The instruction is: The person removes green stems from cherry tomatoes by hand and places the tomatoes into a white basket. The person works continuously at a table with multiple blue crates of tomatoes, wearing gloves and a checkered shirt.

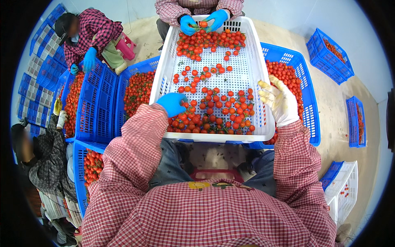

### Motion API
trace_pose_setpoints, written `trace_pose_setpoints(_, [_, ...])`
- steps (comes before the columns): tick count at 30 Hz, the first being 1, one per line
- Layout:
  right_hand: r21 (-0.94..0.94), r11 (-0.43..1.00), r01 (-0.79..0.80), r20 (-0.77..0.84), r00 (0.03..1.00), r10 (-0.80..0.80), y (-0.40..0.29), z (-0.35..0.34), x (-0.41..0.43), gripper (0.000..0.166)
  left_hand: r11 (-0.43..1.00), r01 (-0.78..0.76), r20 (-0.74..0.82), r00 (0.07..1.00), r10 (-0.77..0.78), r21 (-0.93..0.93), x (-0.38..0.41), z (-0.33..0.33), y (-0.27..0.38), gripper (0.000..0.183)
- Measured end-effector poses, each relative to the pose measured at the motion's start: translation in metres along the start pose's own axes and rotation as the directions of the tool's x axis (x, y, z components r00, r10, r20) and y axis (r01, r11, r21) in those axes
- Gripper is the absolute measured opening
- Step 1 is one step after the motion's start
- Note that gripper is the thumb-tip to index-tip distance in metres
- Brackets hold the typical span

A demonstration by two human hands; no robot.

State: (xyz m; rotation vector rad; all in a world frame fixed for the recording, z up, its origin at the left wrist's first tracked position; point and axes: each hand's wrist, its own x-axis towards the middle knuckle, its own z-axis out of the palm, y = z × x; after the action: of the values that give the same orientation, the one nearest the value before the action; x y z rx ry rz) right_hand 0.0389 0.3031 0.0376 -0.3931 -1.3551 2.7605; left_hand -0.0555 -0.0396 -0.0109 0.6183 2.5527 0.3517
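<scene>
A white plastic crate (265,89) stands before me, with cherry tomatoes (209,111) spread over its perforated floor. My left hand (171,104), in a blue glove, reaches over its near left part, fingers curled down beside the tomatoes; whether one is in its grasp is hidden. Over the right wall hovers my right hand (280,100), in a white glove with yellow-stained fingertips, its fingers apart and no tomato visible in it. Many tomatoes have green stems, and they lie thickest along the near and far ends.
Across the crate, a co-worker's blue-gloved hands (202,23) handle tomatoes. Blue crates of tomatoes flank it at right (311,114) and left (122,89). Two people sit at left around another filled crate (74,102). More crates (330,55) stand on the floor at right.
</scene>
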Motion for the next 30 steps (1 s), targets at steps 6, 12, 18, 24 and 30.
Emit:
trace_pose_setpoints(6, [-0.263,0.963,-0.052,0.08,0.994,0.076,0.007,0.016,-0.005,0.04,0.919,-0.025,0.176,0.983,-0.048,0.393,0.035,0.039,0.013,0.041])
trace_pose_setpoints(12, [-0.421,0.907,-0.024,0.161,0.982,0.101,0.01,0.017,-0.009,0.039,0.979,0.106,0.037,0.993,-0.115,0.175,0.052,0.043,-0.012,0.019])
trace_pose_setpoints(18, [-0.597,0.801,-0.053,0.137,0.976,0.167,0.021,0.031,-0.015,0.029,0.767,0.053,0.05,0.998,-0.027,-0.64,0.028,0.008,0.018,0.024])
trace_pose_setpoints(24, [-0.651,0.748,0.127,0.318,0.941,0.117,0.04,0.051,-0.028,0.032,0.586,-0.027,0.043,0.993,0.106,-0.81,-0.028,-0.02,0.079,0.021])
trace_pose_setpoints(30, [-0.647,0.694,0.315,0.46,0.887,0.027,0.059,0.069,-0.035,0.028,0.621,0.029,0.128,0.985,0.116,-0.783,-0.051,-0.014,0.099,0.015])
